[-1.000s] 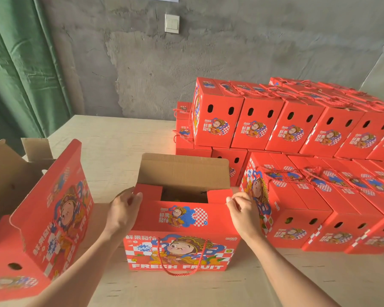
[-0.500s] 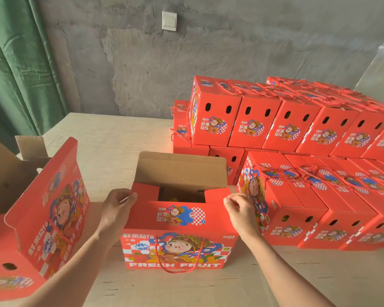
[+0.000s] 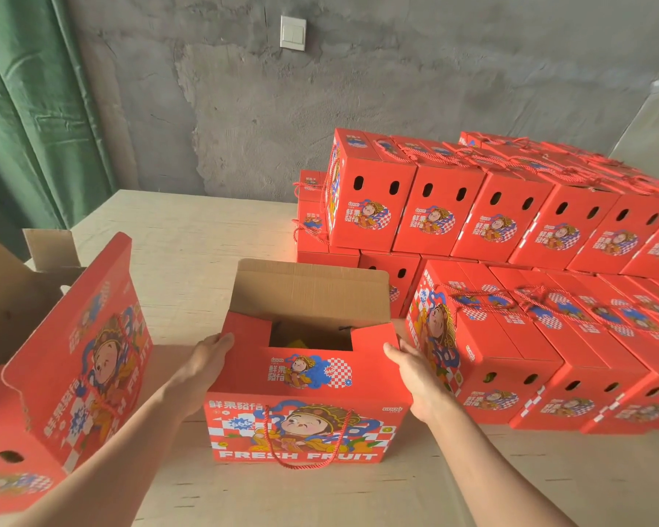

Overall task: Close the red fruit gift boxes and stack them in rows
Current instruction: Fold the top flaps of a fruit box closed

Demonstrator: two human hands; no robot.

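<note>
Tabletop (image 3: 191, 237): left hand (image 3: 202, 363) and right hand (image 3: 415, 378) now flank the box (image 3: 305, 393).

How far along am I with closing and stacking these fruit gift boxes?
Done: closed boxes stand in stacked rows at the right. In hand: left hand and right hand press the sides of the middle box, its back flap upright, top open. Left: close and stack it, then the open box at the left.
</note>
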